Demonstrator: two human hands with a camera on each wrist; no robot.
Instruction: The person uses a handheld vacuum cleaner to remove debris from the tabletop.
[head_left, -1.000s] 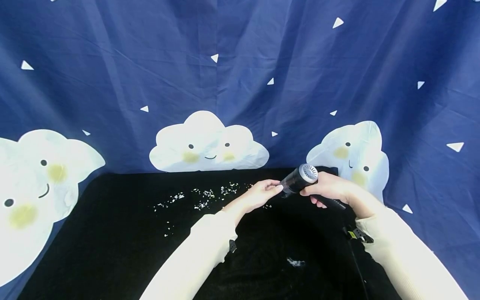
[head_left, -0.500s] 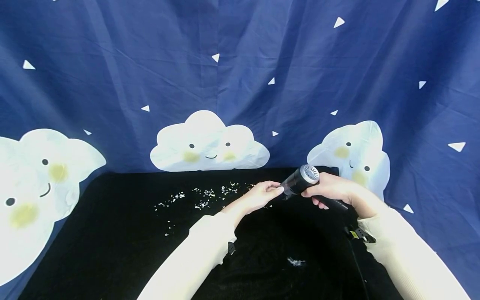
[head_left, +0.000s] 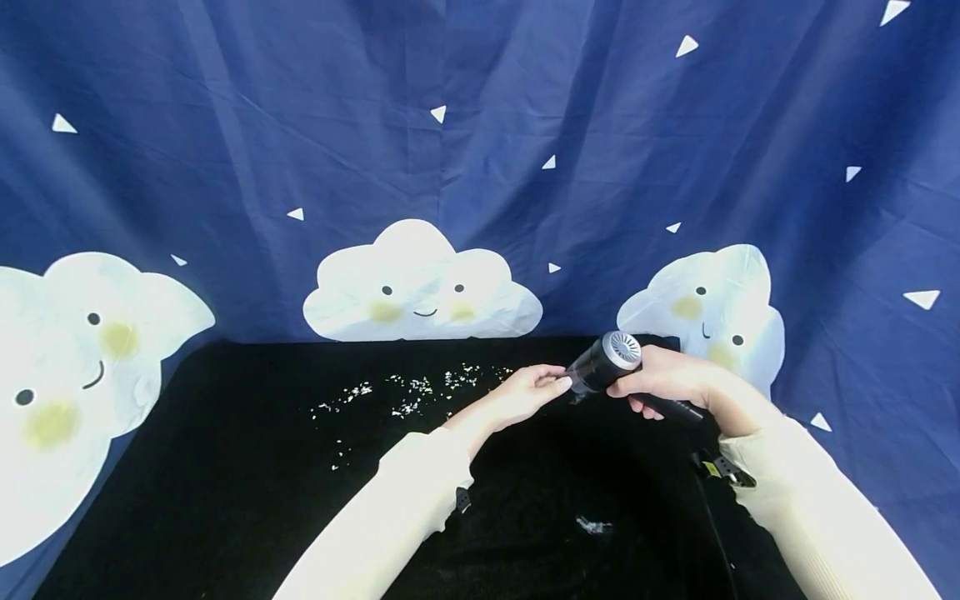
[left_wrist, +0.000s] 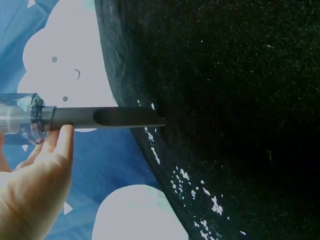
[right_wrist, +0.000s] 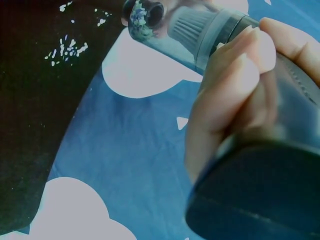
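Note:
My right hand [head_left: 667,379] grips the handle of a black and silver handheld vacuum cleaner [head_left: 600,364], held above the far part of the black cloth [head_left: 225,500]. At its front end, the thumb and fingers of my left hand [head_left: 528,390] hold around the base of the nozzle. In the left wrist view the long slant-cut grey nozzle [left_wrist: 80,117] extends from the clear dust cup [left_wrist: 17,117], pointing over the cloth. The right wrist view shows a ribbed filter [right_wrist: 192,27] inside the cup, with small pale bits [right_wrist: 142,20] gathered at the front.
White scraps [head_left: 408,397] lie scattered along the back of the cloth, left of the vacuum. A whitish smudge [head_left: 594,526] marks the cloth nearer me. Behind hangs a blue curtain [head_left: 480,183] with cloud prints. A thin cord [head_left: 716,525] runs beneath my right forearm.
Both hands and the vacuum keep nearly the same pose. The whole head view has shifted slightly, so everything sits a little further right.

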